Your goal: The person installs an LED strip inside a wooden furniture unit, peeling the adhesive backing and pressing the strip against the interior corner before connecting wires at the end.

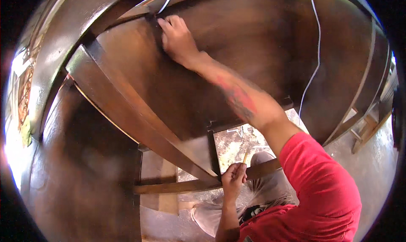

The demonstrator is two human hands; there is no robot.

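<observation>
My right hand point(179, 41) reaches up to the far left, at the top edge of a large dark brown wooden panel point(237, 43). Its fingers are bent and closed against the wood beside a dark corner; anything they hold is hidden. Lower down, near my lap, my left hand point(233, 178) is closed around a thin yellowish stick point(245, 157) that points upward. That hand is by a brown wooden rail point(190, 185), close to where a slanting brown board point(135, 119) meets it. The stick's exact kind cannot be made out.
A white cord point(317, 43) hangs down the panel on the right, and a shorter white cord point(167, 1) is above my right hand. Another dark panel point(93, 170) stands at the left. Wooden framing point(367, 130) is at the far right. Bright ground point(232, 140) shows through an opening.
</observation>
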